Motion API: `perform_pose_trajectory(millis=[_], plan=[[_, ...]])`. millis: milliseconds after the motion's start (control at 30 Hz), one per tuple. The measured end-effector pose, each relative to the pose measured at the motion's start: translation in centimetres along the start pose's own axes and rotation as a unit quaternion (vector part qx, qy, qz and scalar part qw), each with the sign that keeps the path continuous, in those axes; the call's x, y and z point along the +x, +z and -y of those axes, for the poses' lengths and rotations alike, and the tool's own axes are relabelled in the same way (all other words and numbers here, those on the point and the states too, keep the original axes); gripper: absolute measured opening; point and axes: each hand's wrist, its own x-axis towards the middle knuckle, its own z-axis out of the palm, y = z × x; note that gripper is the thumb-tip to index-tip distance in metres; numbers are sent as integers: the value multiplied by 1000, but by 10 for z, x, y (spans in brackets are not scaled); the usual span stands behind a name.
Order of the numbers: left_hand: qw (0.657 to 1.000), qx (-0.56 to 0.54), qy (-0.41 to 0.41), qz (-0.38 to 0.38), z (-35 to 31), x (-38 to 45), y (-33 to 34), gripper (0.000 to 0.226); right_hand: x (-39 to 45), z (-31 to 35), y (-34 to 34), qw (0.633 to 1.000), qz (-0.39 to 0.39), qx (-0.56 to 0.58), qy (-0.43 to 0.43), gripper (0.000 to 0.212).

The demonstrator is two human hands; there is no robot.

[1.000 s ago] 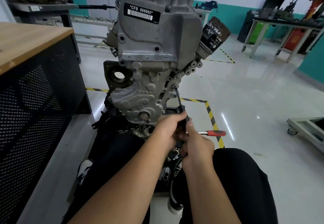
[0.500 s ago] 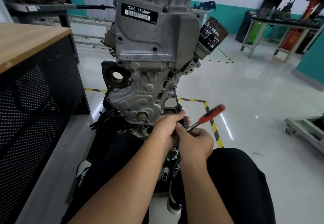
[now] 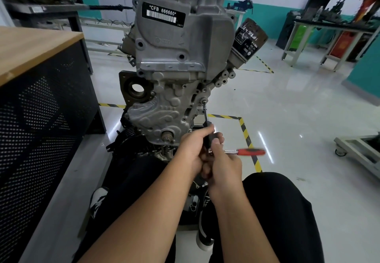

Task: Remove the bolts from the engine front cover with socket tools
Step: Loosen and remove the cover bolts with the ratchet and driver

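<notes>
Half a second ago the ratchet handle (image 3: 249, 151) slanted up toward the right of the frame; now it has swung down to lie nearly level, its red grip pointing right, back where it sat a second ago. We read this as one stroke of the ratchet on a bolt.

Starting at the left of the frame, the wooden-topped desk (image 3: 30, 50) with its perforated black side stands apart from the work. In the centre the engine front cover (image 3: 164, 102) faces us, upright, with the labelled upper casing above it. Below centre, our left hand (image 3: 192, 147) curls its fingers around the black body of the extension (image 3: 206, 116), apparently to steady it so the socket stays seated. That extension runs on a steep long axis, leaning slightly left as it rises, from the hands to the bolt (image 3: 204, 100) on the cover's right edge, just above the middle of the frame. Our right hand (image 3: 223, 165) sits just right of the left, touching it, thumb up against the tool and fingers closed around the ratchet head, where a short sweep turns the drive. The handle juts sideways, roughly square to the extension, which gives leverage. The oil filter (image 3: 248, 40) sits upper right of the cover, tilted outward.
</notes>
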Motion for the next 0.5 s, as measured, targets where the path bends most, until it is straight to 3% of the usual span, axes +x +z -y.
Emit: perform_pose_trajectory(millis=[67,100,167,233,300,367,433,467,500], plan=[[1000,14,-1,16,-2,1,-3,30,-3,4,-1,980,82,139,113,21],[1000,16,2,18,-3,1,-3,29,-3,5,-3,984,86,123,98,21],[999,31,18,7,-3,-1,-3,19,1,7,-8,995,33,-83,-46,20],[996,68,45,-27,-1,2,-3,13,5,5,-11,945,-25,-260,-196,12],[993,100,39,-43,0,2,-5,13,6,-1,-7,965,-21,-190,-180,14],[993,117,2,-21,-4,0,-7,22,4,4,-4,998,44,36,-12,7],[994,108,0,16,-8,-2,-9,22,-1,11,-2,938,110,297,139,17],[994,107,11,26,-9,-3,-10,21,0,13,-2,921,119,341,149,20],[993,117,21,29,-9,-3,-11,21,1,15,-3,935,120,312,118,20]])
